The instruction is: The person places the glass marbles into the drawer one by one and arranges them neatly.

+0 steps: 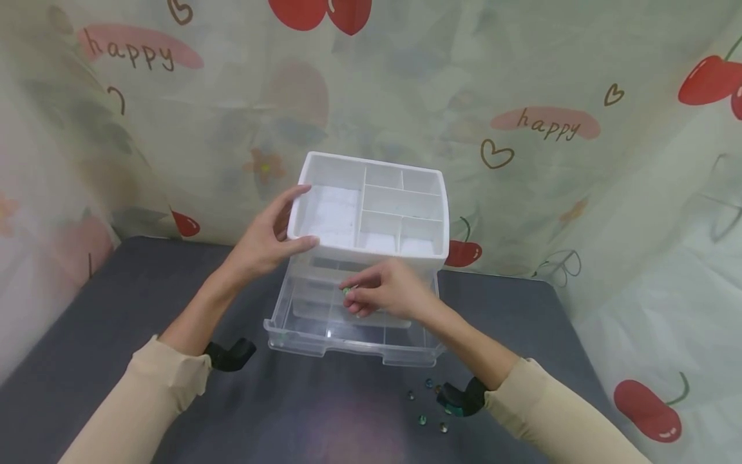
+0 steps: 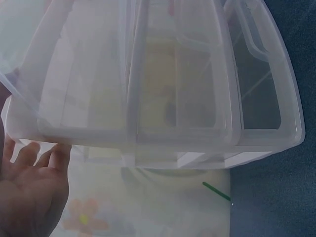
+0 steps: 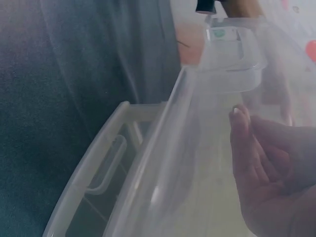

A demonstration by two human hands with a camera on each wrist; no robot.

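A white plastic storage box (image 1: pixel 336 251) has an open top divided into several compartments. My left hand (image 1: pixel 259 240) grips its left side, thumb at the front corner and fingers behind. In the left wrist view, the left hand (image 2: pixel 37 192) lies against the wall of the box. Below the top, a clear drawer (image 1: pixel 295 343) sticks out toward me. Over it, my right hand (image 1: pixel 388 293) pinches a small green bead-like piece (image 1: pixel 346 291) between thumb and fingers. In the right wrist view, the right hand (image 3: pixel 269 168) is next to clear plastic walls, with its fingertips together.
Several small shiny pieces (image 1: pixel 422 420) lie on the dark table (image 1: pixel 261 412), in front of the drawer near the right wrist. A black wrist camera (image 1: pixel 230 356) sits on the left forearm. Behind the table hangs a patterned cloth (image 1: pixel 382 84) with cherries and writing.
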